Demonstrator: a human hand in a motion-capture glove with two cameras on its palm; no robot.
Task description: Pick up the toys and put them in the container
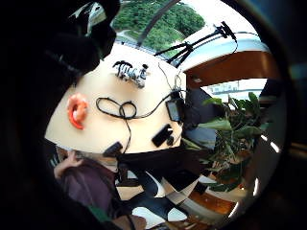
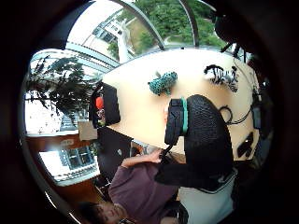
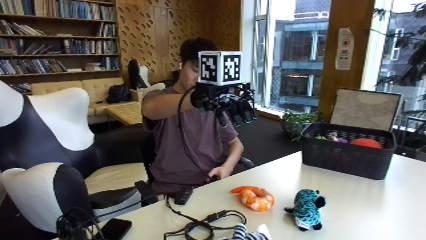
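My gloved right hand (image 3: 229, 105) is raised high above the table at chest height, fingers hanging down relaxed and holding nothing. On the table lie an orange shrimp toy (image 3: 254, 197) (image 1: 76, 110), a teal spotted plush (image 3: 307, 209) (image 2: 162, 82) and a zebra toy (image 3: 247, 234) (image 1: 130, 73) (image 2: 222, 76). The black basket (image 3: 345, 155) (image 2: 105, 103) stands at the table's far end with a red toy (image 3: 365, 143) and other toys inside.
A black cable (image 3: 203, 225) (image 1: 120, 109) loops on the table near the zebra, with a phone (image 3: 114, 229) and small black devices (image 1: 162, 135) at the near edge. The person's bare hand (image 3: 217, 173) rests at the table edge. Black-and-white chairs (image 3: 46, 165) stand beside the table.
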